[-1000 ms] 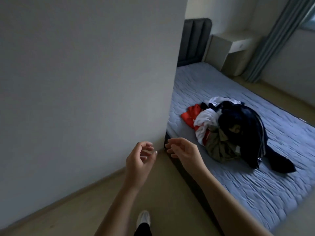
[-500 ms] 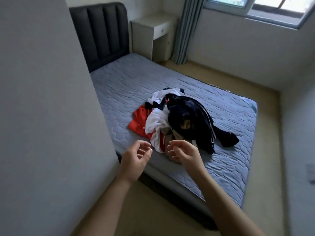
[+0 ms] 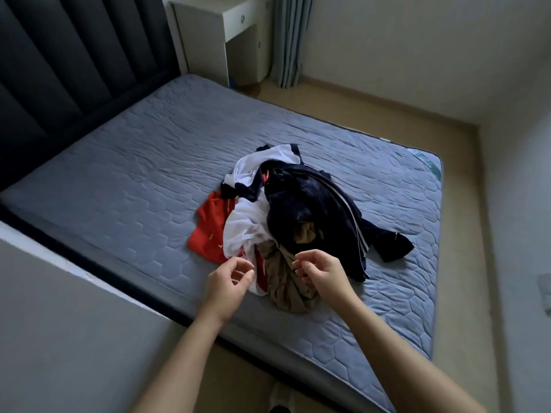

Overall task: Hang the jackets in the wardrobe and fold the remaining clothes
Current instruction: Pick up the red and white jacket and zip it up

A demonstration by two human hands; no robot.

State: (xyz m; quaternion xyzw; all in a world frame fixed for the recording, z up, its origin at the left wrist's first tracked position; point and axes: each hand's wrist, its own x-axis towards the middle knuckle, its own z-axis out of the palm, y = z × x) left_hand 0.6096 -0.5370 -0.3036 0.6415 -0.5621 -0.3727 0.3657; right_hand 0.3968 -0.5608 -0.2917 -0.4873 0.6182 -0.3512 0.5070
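A heap of clothes lies on the grey quilted mattress [image 3: 125, 180]. In it are a dark navy jacket [image 3: 310, 204] with white stripes, a white garment [image 3: 247, 222], a red garment [image 3: 208, 231] and an olive-brown garment [image 3: 286, 278] at the near side. My left hand [image 3: 228, 283] hovers just left of the heap's near edge, fingers loosely curled and holding nothing. Over the olive-brown garment hovers my right hand [image 3: 323, 274], also loosely curled and empty. Neither hand grips cloth.
A dark padded headboard [image 3: 59, 76] stands at the left end of the bed. A white bedside cabinet [image 3: 226, 28] and a grey curtain [image 3: 287, 40] are at the back. A grey panel [image 3: 74, 338] fills the near left. Beige floor [image 3: 465, 263] runs along the bed's right side.
My view has swung from behind the grey panel toward the bed. The clothes heap now lies straight ahead and closer, and both hands have come forward over its near edge.
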